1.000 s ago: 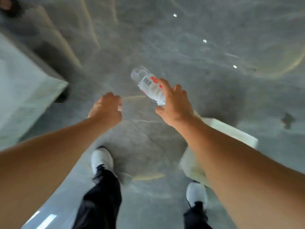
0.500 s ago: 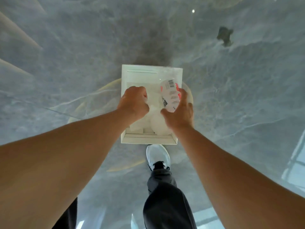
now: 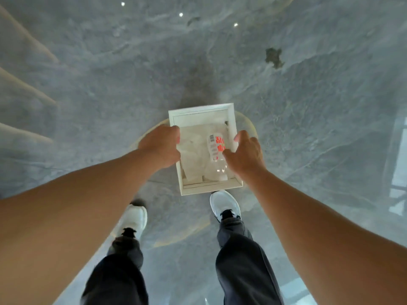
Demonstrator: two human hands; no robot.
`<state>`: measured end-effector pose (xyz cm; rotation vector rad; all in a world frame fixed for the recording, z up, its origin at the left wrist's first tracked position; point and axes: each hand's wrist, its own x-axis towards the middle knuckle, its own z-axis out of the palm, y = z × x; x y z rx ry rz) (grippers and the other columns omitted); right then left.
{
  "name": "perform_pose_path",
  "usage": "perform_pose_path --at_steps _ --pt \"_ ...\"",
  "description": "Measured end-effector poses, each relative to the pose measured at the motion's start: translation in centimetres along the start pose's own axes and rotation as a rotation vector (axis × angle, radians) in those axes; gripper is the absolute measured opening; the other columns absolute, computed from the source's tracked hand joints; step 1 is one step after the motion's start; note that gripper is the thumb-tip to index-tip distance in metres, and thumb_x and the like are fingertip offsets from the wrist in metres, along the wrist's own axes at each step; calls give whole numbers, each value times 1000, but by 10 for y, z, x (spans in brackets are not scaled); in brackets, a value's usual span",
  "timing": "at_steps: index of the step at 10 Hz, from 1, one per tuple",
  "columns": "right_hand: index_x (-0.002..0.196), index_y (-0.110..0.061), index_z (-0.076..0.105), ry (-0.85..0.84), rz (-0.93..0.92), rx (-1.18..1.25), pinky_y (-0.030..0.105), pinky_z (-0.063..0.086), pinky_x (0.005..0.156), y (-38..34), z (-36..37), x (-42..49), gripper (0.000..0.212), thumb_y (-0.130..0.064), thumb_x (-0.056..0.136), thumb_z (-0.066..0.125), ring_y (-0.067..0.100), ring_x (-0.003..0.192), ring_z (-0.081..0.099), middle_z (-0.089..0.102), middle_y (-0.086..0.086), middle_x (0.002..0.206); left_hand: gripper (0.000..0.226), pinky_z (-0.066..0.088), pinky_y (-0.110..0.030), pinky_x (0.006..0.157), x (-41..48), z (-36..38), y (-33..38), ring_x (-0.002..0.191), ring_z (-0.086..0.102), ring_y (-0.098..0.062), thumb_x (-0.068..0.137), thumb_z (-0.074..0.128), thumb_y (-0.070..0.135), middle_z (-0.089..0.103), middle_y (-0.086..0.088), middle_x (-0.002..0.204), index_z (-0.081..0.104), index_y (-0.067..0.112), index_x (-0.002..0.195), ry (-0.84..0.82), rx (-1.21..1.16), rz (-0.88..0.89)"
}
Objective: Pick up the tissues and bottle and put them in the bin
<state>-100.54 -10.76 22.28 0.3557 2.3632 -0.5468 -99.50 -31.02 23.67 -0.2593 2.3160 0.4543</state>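
Note:
The white square bin [image 3: 207, 190] stands on the floor just ahead of my feet. The clear plastic bottle [image 3: 216, 148] with a red-lettered label lies inside it, cap end toward me. White crumpled tissues [image 3: 193, 155] lie in the bin beside the bottle, on its left. My right hand [image 3: 244, 155] hovers over the bin's right rim with thumb and fingers spread, holding nothing. My left hand [image 3: 161, 144] hangs over the left rim with its fingers curled in. Nothing shows inside that fist.
Grey marbled floor lies all around the bin, with a dark patch [image 3: 273, 57] at the far right. My two white shoes [image 3: 224, 204] stand right behind the bin. Pale steps or edges [image 3: 24, 89] run along the left side.
I turned toward the bin and brought both hands over it. The bottle left my right hand and now lies in the bin; that hand opened and both hands moved apart to the rims.

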Motion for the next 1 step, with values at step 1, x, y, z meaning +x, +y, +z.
perform_pose_path --at_steps 1 --pt "110 -18 55 12 -26 -62 35 42 78 -33 -36 -44 32 -30 81 57 33 107 54 55 9 112 24 50 -38 75 -44 -56 1 93 58 -30 77 59 14 55 -7 104 57 15 101 -17 186 132"
